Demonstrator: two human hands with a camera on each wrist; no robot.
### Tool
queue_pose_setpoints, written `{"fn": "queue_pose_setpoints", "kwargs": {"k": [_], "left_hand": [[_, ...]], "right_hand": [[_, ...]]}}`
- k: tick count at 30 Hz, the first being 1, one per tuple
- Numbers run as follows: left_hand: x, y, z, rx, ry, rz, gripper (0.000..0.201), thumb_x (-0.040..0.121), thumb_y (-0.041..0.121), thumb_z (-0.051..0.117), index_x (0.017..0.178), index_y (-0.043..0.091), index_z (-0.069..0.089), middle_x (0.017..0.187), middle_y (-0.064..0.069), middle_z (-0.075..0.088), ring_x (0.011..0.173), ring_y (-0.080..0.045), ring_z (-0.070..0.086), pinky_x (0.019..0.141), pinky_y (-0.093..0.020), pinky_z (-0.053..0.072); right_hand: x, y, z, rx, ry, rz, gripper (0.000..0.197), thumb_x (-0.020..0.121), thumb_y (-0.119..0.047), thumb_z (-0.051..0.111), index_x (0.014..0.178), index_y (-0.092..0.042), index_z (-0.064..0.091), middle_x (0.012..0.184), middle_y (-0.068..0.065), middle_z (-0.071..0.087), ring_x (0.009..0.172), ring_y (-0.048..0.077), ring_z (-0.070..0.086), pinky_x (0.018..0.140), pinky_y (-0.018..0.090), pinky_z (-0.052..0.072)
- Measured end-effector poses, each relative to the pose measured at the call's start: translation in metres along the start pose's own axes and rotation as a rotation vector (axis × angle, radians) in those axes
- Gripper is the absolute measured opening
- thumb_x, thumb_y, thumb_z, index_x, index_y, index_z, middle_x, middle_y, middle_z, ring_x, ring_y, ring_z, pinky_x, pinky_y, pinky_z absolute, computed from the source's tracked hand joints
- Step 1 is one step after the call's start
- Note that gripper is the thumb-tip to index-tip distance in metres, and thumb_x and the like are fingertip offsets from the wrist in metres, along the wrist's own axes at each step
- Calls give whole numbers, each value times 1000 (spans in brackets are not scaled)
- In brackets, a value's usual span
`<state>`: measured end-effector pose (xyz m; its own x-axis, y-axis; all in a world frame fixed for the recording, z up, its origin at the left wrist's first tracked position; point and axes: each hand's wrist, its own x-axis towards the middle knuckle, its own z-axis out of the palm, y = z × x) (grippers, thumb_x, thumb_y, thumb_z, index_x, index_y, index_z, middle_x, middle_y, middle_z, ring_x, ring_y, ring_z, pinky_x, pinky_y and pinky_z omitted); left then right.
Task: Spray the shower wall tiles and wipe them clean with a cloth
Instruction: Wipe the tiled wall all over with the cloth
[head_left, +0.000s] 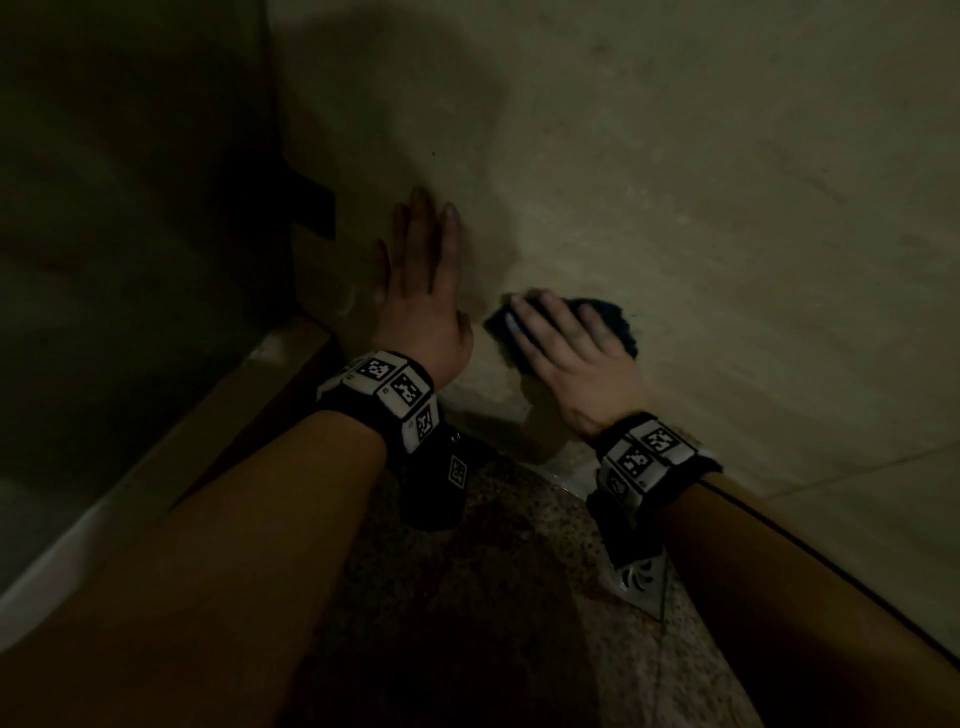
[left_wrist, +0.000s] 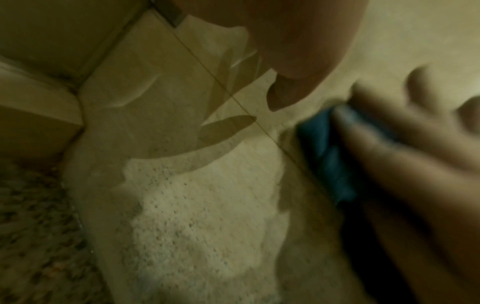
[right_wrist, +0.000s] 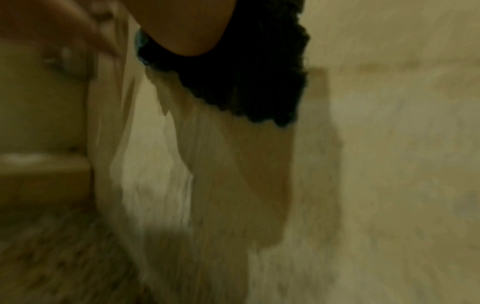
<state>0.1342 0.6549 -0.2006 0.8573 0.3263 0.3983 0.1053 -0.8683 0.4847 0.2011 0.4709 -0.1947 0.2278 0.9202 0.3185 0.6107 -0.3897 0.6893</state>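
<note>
Low on the beige tiled shower wall (head_left: 675, 218), my right hand (head_left: 566, 345) presses a dark blue cloth (head_left: 621, 319) flat against the tile, fingers straight and spread over it. The cloth (left_wrist: 327, 156) shows teal in the left wrist view, and as a dark fuzzy patch (right_wrist: 249, 82) in the blurred right wrist view. My left hand (head_left: 423, 280) lies flat on the wall just left of the cloth, fingers straight, holding nothing. White foam (left_wrist: 205, 216) covers the tile below the hands. No spray bottle is in view.
A speckled granite floor (head_left: 493, 597) lies below, with a metal drain cover (head_left: 636, 579) near my right wrist. A raised kerb (head_left: 218, 410) runs along the left, beside a dark side wall (head_left: 130, 208). The scene is dim.
</note>
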Motion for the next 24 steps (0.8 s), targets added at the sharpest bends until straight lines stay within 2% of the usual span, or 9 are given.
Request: {"fn": "queue_pose_setpoints", "kwargs": {"k": [3,7,10,14,17,20,24], "left_hand": [[1,-5,-2,11,-38,-10,90,82,15,55,150,9,-4,157,-19,-8,145,-34,-5,116,-47,2],[0,-4,-3,9,-31,-9,90,83,17,55,150,11,-5,157,-18,-8,145,-33,-5,116,-47,5],[0,0,-4,-16,-33,-36,90,83,17,55,150,12,-6,157,-15,-9,145,-33,-5,115,-47,6],[0,-1,-2,-19,-11,-34,92,81,16,58,150,12,-3,157,-16,-7,145,-32,-4,116,-44,7],[0,-3,-2,-14,-2,-25,92,81,16,58,150,11,-2,157,-16,-5,145,-32,-2,116,-42,8],[0,-6,-1,-30,-2,-32,91,79,14,58,150,9,1,158,-16,-5,145,-31,0,116,-42,11],[0,-6,-2,-42,-14,-57,90,81,14,59,150,7,2,158,-16,-5,145,-31,2,115,-44,14]], "right_hand": [[0,-3,6,-1,-17,-34,48,97,-11,16,142,-11,34,149,2,29,136,22,24,116,34,0],[3,4,0,66,-32,-69,49,93,-14,30,141,-10,36,148,4,38,136,23,25,117,33,-1],[14,11,-14,110,-2,-20,52,89,-15,35,141,-9,35,148,7,37,136,24,24,116,32,-4],[41,26,-32,99,125,73,50,92,-13,37,141,-9,32,148,7,29,136,25,22,116,33,-4],[59,32,-40,110,216,167,47,93,-10,41,140,-7,40,146,10,40,135,26,23,117,33,-3],[64,27,-40,91,218,200,47,91,-9,45,138,-6,43,144,12,43,135,27,24,117,33,-2],[64,13,-33,111,175,179,47,92,-13,41,138,-6,42,142,11,46,134,26,25,117,33,-4]]}}
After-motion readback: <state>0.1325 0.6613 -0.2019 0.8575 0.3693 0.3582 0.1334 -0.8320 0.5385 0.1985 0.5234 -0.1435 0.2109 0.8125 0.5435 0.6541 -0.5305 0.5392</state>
